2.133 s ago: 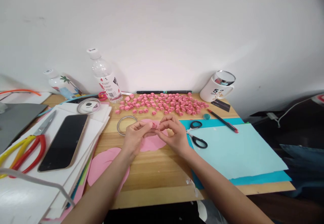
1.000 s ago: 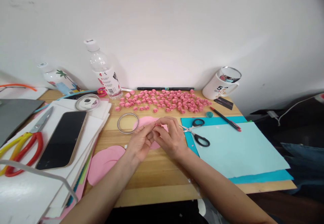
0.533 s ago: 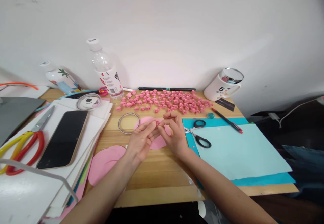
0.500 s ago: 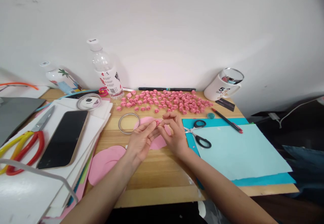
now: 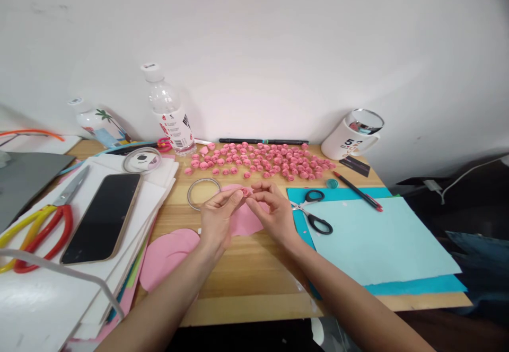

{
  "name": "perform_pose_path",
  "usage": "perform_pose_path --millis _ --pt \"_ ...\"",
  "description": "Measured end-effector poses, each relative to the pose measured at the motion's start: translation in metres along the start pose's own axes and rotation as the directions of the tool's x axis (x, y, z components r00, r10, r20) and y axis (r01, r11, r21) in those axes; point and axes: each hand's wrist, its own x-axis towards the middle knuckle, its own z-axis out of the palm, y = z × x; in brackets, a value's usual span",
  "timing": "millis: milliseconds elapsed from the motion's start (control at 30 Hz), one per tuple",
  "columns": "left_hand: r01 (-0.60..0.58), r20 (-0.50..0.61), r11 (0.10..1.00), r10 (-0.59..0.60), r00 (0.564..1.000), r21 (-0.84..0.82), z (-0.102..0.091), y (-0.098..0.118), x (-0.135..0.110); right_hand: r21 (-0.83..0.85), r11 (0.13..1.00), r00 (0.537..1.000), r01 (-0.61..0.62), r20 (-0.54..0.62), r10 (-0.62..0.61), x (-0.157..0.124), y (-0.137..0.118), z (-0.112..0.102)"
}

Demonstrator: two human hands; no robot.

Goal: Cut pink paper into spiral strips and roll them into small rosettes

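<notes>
A small rolled pink paper rose is pinched between the fingertips of both hands, above the middle of the table. My left hand is closed on its left side, thumb on top. My right hand grips its right side between thumb and fingers. Beneath them lies a pink paper sheet, partly covered by the hands. Behind, many finished pink paper roses are spread in a loose band. To the left of my left forearm are pink paper circles, overlapping one another.
A tape roll lies behind my left hand. Black-handled scissors rest on blue paper sheets at right, near a pen. A mug and a bottle stand by the wall. At left are a phone and red-yellow scissors.
My fingers have shifted slightly around the paper rose, with the right fingers drawing closer over it. The view has moved slightly; the other things stay in place.
</notes>
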Motion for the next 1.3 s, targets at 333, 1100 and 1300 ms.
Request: perform_pose_path --millis 333,1100,1300 --pt "-0.165 0.044 0.963 0.159 0.986 0.212 -0.004 -0.006 0.0 0.281 0.918 0.96 -0.281 0.091 0.266 0.002 -0.011 -0.004" --pt "-0.391 0.153 0.813 0.361 0.92 0.432 0.002 -0.01 -0.011 0.386 0.815 0.895 -0.432 0.07 0.441 -0.003 -0.012 0.0" --pt "-0.548 0.24 0.66 0.503 0.83 0.514 -0.003 -0.016 -0.007 0.326 0.858 0.913 -0.396 0.035 0.408 -0.005 -0.015 -0.001"
